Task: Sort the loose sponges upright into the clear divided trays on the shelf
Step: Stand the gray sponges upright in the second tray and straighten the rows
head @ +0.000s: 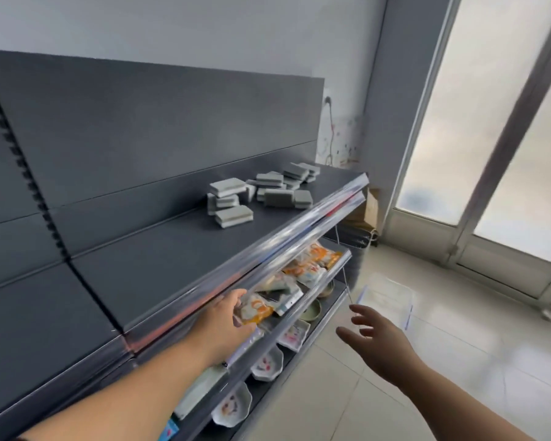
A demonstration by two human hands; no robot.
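A loose pile of grey-and-white sponges [261, 192] lies on the dark top shelf [172, 262], toward its far right end. A clear plastic tray [387, 300] with a blue edge hovers over the floor, beyond my right hand [376, 340], whose fingers are spread; whether the hand touches the tray is unclear. My left hand [233, 319] reaches under the top shelf's front rail, fingers loosely apart, next to an orange-and-white packet [255, 310]. Neither hand is near the sponges.
The lower shelves hold snack packets [312, 265] and small decorated dishes [268, 364]. A cardboard box [368, 205] stands behind the shelf's right end. Frosted glass doors [490, 154] and pale tiled floor [427, 377] fill the right side.
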